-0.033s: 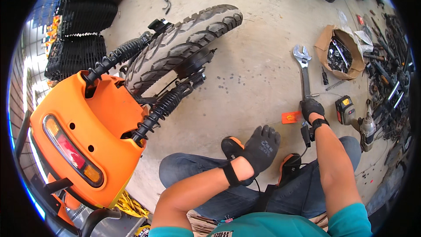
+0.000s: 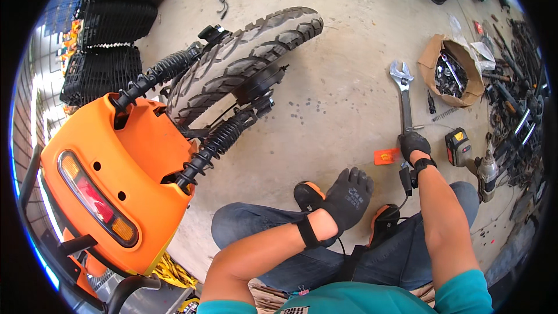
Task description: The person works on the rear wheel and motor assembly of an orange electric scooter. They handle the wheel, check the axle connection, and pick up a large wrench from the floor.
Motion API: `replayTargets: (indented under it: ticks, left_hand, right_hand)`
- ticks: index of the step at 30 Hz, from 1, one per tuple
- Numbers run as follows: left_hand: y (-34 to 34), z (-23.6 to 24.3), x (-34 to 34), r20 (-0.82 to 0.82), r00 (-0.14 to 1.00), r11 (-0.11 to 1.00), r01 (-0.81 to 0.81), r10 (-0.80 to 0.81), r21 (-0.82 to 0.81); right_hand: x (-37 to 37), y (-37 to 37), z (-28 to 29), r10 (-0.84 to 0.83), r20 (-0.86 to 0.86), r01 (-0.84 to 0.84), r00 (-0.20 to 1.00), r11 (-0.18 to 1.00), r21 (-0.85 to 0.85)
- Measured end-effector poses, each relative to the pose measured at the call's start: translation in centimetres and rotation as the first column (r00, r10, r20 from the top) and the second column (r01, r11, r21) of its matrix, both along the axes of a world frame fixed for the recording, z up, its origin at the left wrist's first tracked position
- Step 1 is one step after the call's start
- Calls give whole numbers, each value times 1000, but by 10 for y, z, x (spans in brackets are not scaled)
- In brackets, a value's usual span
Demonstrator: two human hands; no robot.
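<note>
My right hand (image 2: pixel 414 143), in a black glove, is wrapped round the handle end of a large adjustable wrench (image 2: pixel 405 102). The wrench's jaw points away from me, over the concrete floor. My left hand (image 2: pixel 350 196), also in a black glove, holds nothing; its fingers are stretched out above my shoes, back of the hand upward. An orange tag (image 2: pixel 386 157) lies just left of my right wrist. To the left stands an orange vehicle body (image 2: pixel 145 139) with a knobbly tyre (image 2: pixel 250 52) between two black coil-spring shock absorbers (image 2: pixel 218 145).
A cordless power tool (image 2: pixel 487 171) with its battery (image 2: pixel 458 146) lies right of my right hand. Beyond it are a paper bag (image 2: pixel 429 67) of metal parts, a loose spring (image 2: pixel 445 114) and a heap of parts (image 2: pixel 520 99). Black crates (image 2: pixel 102 75) are stacked at the far left.
</note>
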State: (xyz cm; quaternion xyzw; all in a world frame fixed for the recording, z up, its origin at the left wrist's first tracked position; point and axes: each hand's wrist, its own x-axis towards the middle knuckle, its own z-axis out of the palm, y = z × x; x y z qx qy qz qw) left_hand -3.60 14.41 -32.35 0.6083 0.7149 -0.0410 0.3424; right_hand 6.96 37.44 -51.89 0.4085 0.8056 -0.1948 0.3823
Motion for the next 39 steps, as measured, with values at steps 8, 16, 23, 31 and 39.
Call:
replayTargets:
  ticks: [8, 16, 23, 31, 39]
  left_hand:
    - [9, -2, -5, -69, 990, 982, -112, 123, 151]
    - [10, -6, 2, -119, 989, 992, -70, 83, 104]
    - [12, -3, 3, -135, 987, 989, -70, 87, 132]
    - [9, -5, 5, -145, 983, 976, -86, 116, 198]
    - [8, -5, 6, -155, 981, 972, -82, 118, 218]
  right_hand:
    - [-5, 2, 7, 35, 46, -33, 998, 998, -50]
    - [0, 2, 1, 74, -9, -74, 997, 997, -32]
    - [2, 3, -8, 54, 28, -53, 998, 998, -22]
    - [7, 5, -14, 87, -12, -87, 996, 996, -22]
    - [-5, 3, 6, 38, 44, -36, 998, 998, -47]
